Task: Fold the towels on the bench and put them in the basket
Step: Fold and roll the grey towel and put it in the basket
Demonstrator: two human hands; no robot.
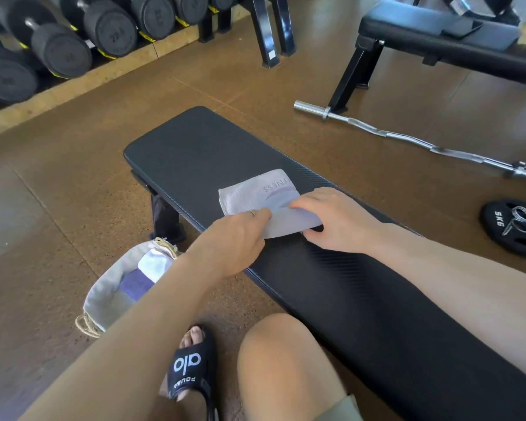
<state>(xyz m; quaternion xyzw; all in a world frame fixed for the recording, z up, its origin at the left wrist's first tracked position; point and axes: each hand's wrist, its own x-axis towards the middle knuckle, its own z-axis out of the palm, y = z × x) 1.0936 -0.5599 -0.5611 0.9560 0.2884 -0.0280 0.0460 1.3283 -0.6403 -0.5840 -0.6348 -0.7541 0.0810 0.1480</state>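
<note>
Terrycloth, pale grey and printed with lettering, makes up the small towel [257, 192] lying mid-worktop [195, 147], a black padded vinyl slab. The left hand [234, 238] pinches its near folded flap; the right hand [334, 220] grips the same flap, fingers curled. The fabric-lined basket [104, 296] beside the worktop's left edge holds folded towels.

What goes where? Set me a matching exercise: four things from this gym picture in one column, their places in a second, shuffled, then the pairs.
Things:
1. grey towel
2. basket
3. curl bar
4. weight plate

Places:
A. on the floor to the left of the near bench, folded towels inside
B. on the floor to the right of the bench, with spring collars lying on it
C. on the bench, held by both hands
D. on the floor between the two benches

Pairs: 1-C, 2-A, 3-D, 4-B
</note>
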